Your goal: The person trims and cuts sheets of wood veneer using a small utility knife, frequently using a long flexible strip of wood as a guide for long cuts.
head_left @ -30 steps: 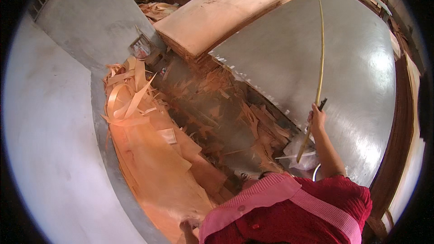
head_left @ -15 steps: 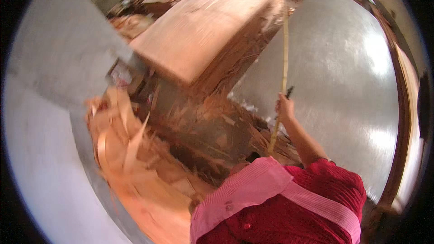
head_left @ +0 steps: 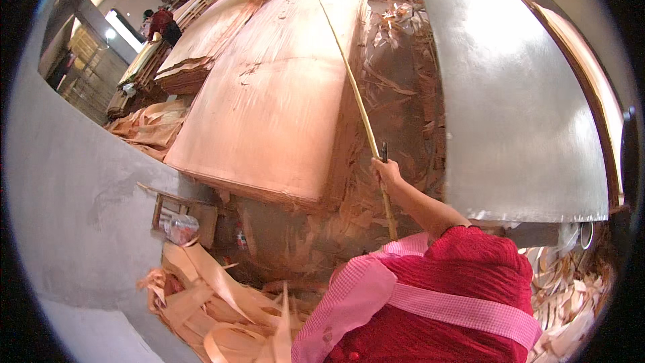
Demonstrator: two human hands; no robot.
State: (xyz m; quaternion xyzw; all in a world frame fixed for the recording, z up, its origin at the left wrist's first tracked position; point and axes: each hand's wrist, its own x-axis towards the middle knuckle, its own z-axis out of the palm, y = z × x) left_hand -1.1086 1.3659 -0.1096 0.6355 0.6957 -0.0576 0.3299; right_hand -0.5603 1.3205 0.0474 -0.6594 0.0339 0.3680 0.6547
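My right hand is closed around a long thin bamboo stick. A small dark rod-like thing also sticks up from the same fist; I cannot make out its kind. The stick slants up and away over the right part of a big stack of wood veneer sheets, its far end near the stack's far edge. Whether it touches the top sheet I cannot tell. The lower end of the stick runs down towards my pink checked apron. My left hand does not show.
A large grey metal-topped table stands at the right. Veneer scraps heap up at the lower left, beside a small wooden stool and a clear plastic container. Beyond are more veneer stacks and a person.
The view has swung, so the veneer stack shows more fully and the background has come in. My right hand still grips the stick, which now leans to the left over the stack.
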